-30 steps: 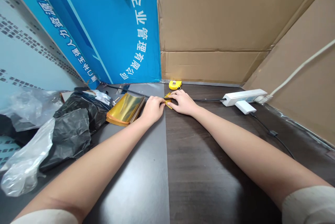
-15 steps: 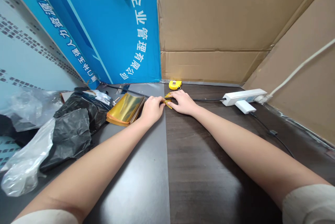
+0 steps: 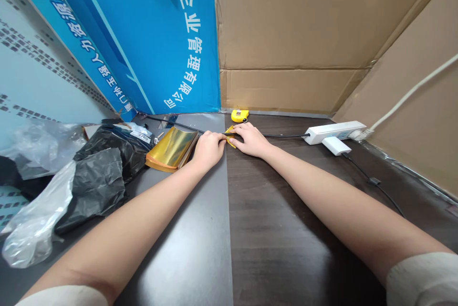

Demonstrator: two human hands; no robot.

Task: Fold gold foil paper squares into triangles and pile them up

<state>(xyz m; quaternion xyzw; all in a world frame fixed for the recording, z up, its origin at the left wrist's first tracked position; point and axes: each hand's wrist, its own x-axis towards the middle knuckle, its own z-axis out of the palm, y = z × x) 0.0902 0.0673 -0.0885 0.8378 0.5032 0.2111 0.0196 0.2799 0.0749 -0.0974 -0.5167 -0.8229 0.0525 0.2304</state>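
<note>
A black cable [image 3: 286,136] runs across the back of the table and passes under or between my hands. My left hand [image 3: 210,147] has its fingers closed at the cable, beside the seam between grey and dark wood surfaces. Just to its right, my right hand [image 3: 250,140] rests with fingers pressed on the cable and a small yellow film piece [image 3: 231,142]. Part of that piece shows between the two hands; the rest is hidden. Left of my left hand lies a stack of shiny golden-yellow sheets [image 3: 172,147].
A yellow tape measure [image 3: 239,115] lies behind my hands. On the right is a white power strip [image 3: 334,131] with a white plug-in adapter [image 3: 336,145]. Crumpled black plastic [image 3: 98,177] and clear plastic [image 3: 32,239] lie at left. Cardboard [image 3: 293,19] stands behind.
</note>
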